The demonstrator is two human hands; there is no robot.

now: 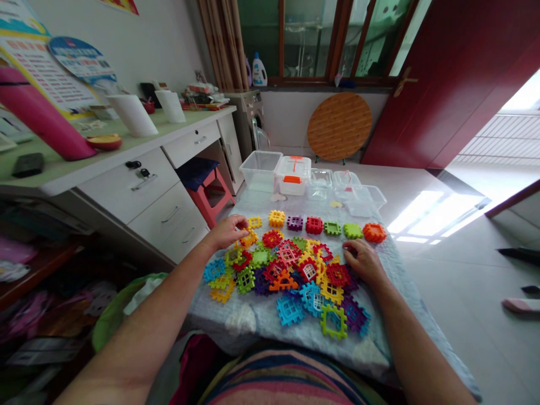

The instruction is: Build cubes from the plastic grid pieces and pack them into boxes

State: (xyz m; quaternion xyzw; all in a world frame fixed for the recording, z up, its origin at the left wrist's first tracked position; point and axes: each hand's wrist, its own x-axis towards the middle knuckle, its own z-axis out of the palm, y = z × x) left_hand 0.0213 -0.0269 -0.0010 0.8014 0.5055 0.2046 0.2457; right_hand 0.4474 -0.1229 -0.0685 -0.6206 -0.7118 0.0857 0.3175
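Note:
My left hand (230, 232) is at the left back of a heap of plastic building tiles. Its thumb and fingers close on the edge of an orange-yellow building tile (248, 238). A flat yellow tile (255, 222) lies just beyond the fingertips. My right hand (363, 260) lies loosely at the heap's right side with fingers apart, nearest to a red tile (338, 274), and appears to hold nothing. Toothed tiles in several colours, some with window grids, overlap between the hands, including a blue tile (290, 309) and a green frame (333, 322) near my body.
A row of stacked tiles runs behind the heap, from a yellow stack (277, 218) to an orange one (374, 232). Clear plastic boxes (260, 169) and a lidded box with orange latches (294, 175) stand at the back of the cloth-covered table (242, 323). A red stool (206, 191) is at left.

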